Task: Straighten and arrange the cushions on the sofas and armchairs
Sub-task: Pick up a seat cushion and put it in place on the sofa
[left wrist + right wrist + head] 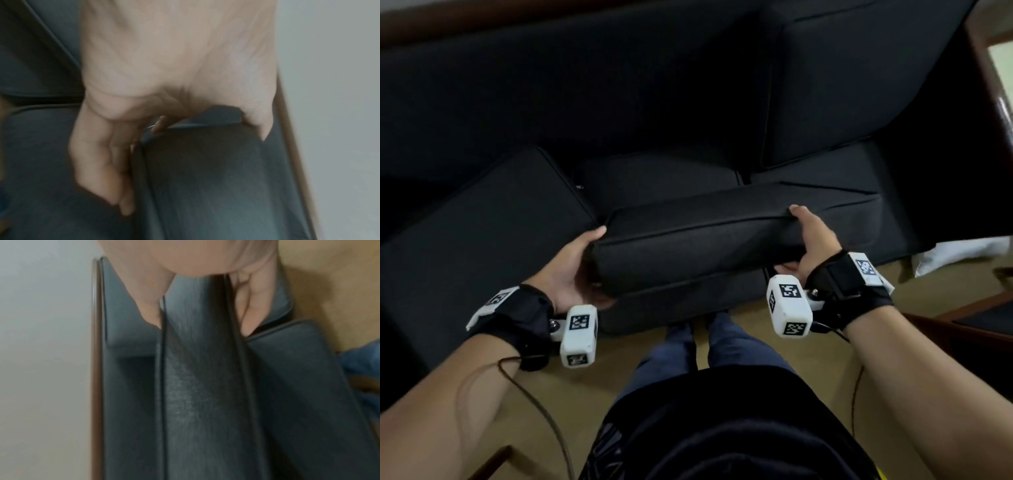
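While gripping the seat cushion [688, 240] with my left hand [571, 270] and right hand [813, 240], I am reseating it; next, pushing toward twelve o'clock.

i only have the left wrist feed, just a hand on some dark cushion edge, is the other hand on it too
Observer: Yes. In the head view the right hand grips the other end of the same seat cushion, thumb on top, fingers underneath.
Operator: is the cushion seated in the sofa or lifted
Observer: Its front edge is raised off the sofa base, which shows below it; the left hand cups its near left corner.
Operator: anything else out of place on that sofa
Observer: The neighbouring seat cushion on the left lies skewed, at an angle to the sofa's back.
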